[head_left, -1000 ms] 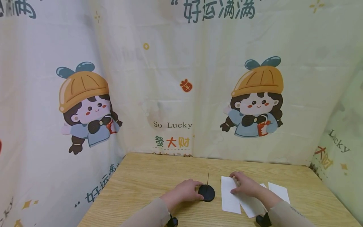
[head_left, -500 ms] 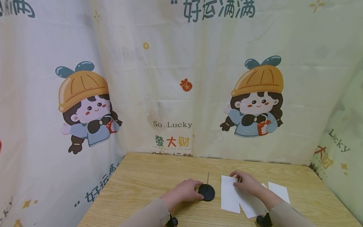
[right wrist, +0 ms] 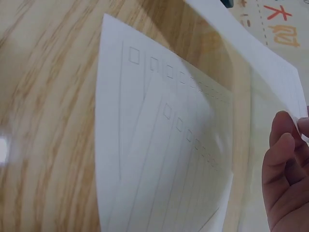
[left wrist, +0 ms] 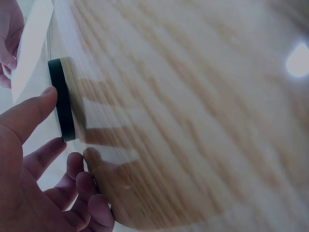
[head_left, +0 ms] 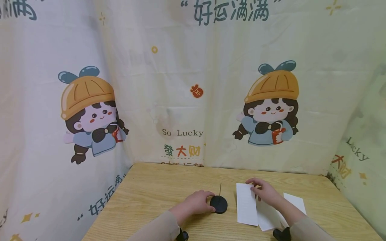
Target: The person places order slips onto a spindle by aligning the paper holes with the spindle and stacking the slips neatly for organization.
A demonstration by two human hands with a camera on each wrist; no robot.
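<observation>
Your left hand point(head_left: 197, 202) pinches the bill spike point(head_left: 218, 205) from 9 o'clock; right hand point(head_left: 266, 192) pinches ruled slip point(head_left: 246, 205) at 1 o'clock. Straying onto needle point(head_left: 220, 189) may prick you.

Soft, even light in the head view; hazier, glare-marked wrist views.
The head view is moderately bright, with gentle grey shading in the creases of the printed curtain point(head_left: 175, 83), smeared lettering in its upper left corner and faint shadows on the wooden table point(head_left: 169, 182). In the left wrist view the left hand point(left wrist: 29, 188) looks dim beside the washed-out table, which mirrors it and carries white glare at the right edge. The right wrist view has glare at its left edge and pale ruling on the paper sheets point(right wrist: 145, 145).
</observation>
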